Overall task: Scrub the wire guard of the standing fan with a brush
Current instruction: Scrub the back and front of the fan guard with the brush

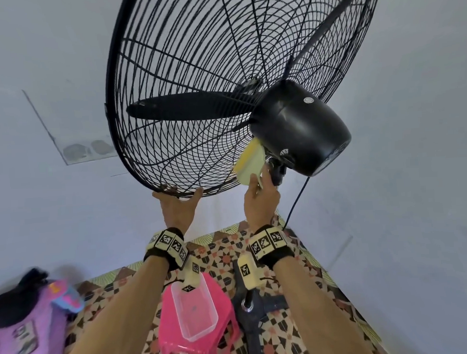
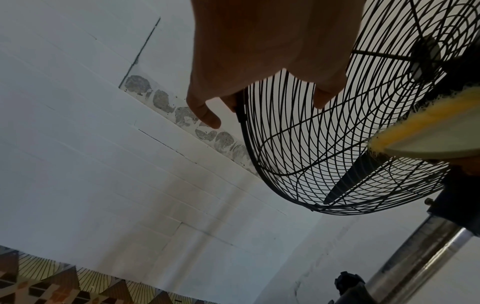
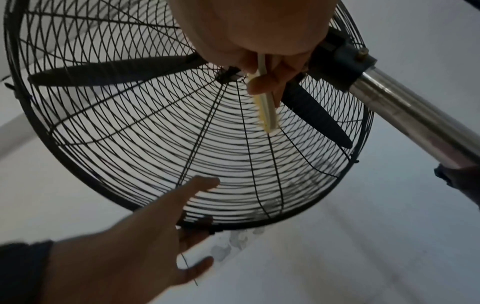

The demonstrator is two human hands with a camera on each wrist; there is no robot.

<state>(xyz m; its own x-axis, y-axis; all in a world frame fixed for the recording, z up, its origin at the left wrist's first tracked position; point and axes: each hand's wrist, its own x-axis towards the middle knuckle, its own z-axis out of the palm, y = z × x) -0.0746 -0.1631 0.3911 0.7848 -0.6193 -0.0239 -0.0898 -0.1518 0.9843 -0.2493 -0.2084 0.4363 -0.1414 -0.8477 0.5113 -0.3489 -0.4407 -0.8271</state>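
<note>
The standing fan's black wire guard [image 1: 180, 57] [image 2: 311, 144] [image 3: 155, 133] tilts above me, with black blades inside. My left hand [image 1: 178, 196] [image 2: 249, 90] [image 3: 161, 226] cups the guard's bottom rim, the thumb and spread fingers lying fairly straight on either side of it. My right hand [image 1: 260, 199] [image 3: 262, 82] pinches a cream brush [image 1: 250, 159] [image 2: 428, 133] [image 3: 267, 111] with yellow bristles. The bristles lie against the rear wires, just below the black motor housing [image 1: 300, 127].
The fan's chrome pole [image 3: 405, 113] [image 2: 420, 246] runs down to a dark base [image 1: 250, 306] on patterned floor. A pink stool [image 1: 198, 346] carrying a clear plastic tub [image 1: 193, 309] stands beside the base. A black cord [image 1: 296, 200] hangs behind. Purple items [image 1: 24, 336] lie at the left. White walls close in.
</note>
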